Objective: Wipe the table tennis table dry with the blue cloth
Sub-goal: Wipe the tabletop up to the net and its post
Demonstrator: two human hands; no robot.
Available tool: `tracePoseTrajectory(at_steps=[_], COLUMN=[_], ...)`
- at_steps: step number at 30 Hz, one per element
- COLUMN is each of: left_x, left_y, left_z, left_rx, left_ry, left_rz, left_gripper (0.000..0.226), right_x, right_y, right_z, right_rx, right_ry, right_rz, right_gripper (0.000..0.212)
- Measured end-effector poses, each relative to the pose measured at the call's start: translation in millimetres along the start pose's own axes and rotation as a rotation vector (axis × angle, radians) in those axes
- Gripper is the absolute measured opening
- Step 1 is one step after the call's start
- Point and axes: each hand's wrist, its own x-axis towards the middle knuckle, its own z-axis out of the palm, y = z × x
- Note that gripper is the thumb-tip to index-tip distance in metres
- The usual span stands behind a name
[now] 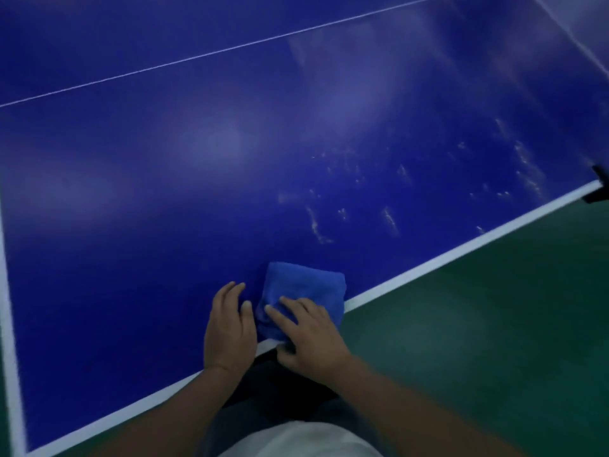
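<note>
1. A person leans over a table tennis worktop (pixel 164 192), both bare hands at its near edge, where a white border line (pixel 461 255) runs along the blue surface.
2. The blue cloth (pixel 306 288), folded into a thick pad, lies on the worktop against that near edge, towards its right half, with one corner over the border line.
3. The right hand (pixel 313 338) rests on the cloth's near left part, its fingers (pixel 286 316) straight and slightly spread across the fabric.
4. The left hand (pixel 229 331) lies flat on the bare surface just beside the cloth, fingers (pixel 230 293) extended and close together, the thumb next to the cloth's left side.
5. Streaks of water droplets (pixel 316 225) glint beyond the cloth and towards the right edge.
6. A thin white centre line (pixel 197 57) crosses the far side.
7. A green floor (pixel 494 324) shows beyond the near edge, and a dark fitting (pixel 598 189) sits at the right end of that edge.
</note>
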Motion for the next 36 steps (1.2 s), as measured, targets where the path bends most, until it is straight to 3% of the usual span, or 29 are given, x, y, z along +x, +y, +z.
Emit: tracePoseTrajectory(at_steps=[2, 4, 7, 12, 16, 18, 22, 26, 28, 31, 32, 36], left_x=[7.6, 15.7, 28.5, 55.7, 83.8, 97.4, 130.9, 156.4, 160.6, 158.1, 158.5, 159.8], left_y=[-9.9, -18.5, -23.3, -27.8, -31.4, -35.7, -40.4, -52.8, -56.6, -53.7, -53.2, -56.4], left_z=[-7.7, -11.3, -12.7, -24.7, -31.8, -32.3, -29.5, -22.8, -21.7, -19.7, -19.9, -20.0], left_rx=[-0.01, -0.016, -0.018, 0.079, 0.147, 0.262, 0.521, 0.629, 0.676, 0.678, 0.675, 0.668], left_ry=[0.018, 0.022, 0.019, 0.025, 0.045, 0.036, 0.008, -0.057, -0.069, -0.098, -0.094, -0.073], left_rz=[-0.007, -0.02, -0.018, 0.108, 0.225, 0.278, 0.254, 0.226, 0.229, 0.23, 0.231, 0.234], left_gripper=[0.038, 0.037, 0.038, 0.055, 0.051, 0.052, 0.068, 0.077, 0.077, 0.077, 0.077, 0.076], right_x=[6.3, 20.8, 49.2, 95.8, 111.1, 109.0, 89.0, 127.0, 160.7, 170.9, 162.0, 111.2], right_y=[-2.5, -0.7, -1.4, 32.6, 100.9, 93.5, 32.1, 47.2, 74.7, 95.8, 91.0, 37.9], right_z=[-1.1, 5.3, 20.1, 0.6, -35.1, -32.7, 12.5, 3.4, -17.8, -36.5, -32.2, 7.1], right_rx=[-0.016, -0.149, -0.28, -0.37, -0.385, -0.338, -0.376, -0.41, -0.415, -0.291, -0.273, -0.335], right_ry=[0.107, 0.062, -0.054, 0.032, 0.137, 0.155, 0.134, 0.129, 0.155, 0.26, 0.279, 0.168], right_rz=[0.07, 0.136, 0.062, -0.022, 0.302, 0.353, 0.074, -0.051, 0.066, 0.429, 0.452, 0.22], right_gripper=[0.065, 0.067, 0.07, 0.058, 0.067, 0.067, 0.061, 0.058, 0.057, 0.059, 0.059, 0.06])
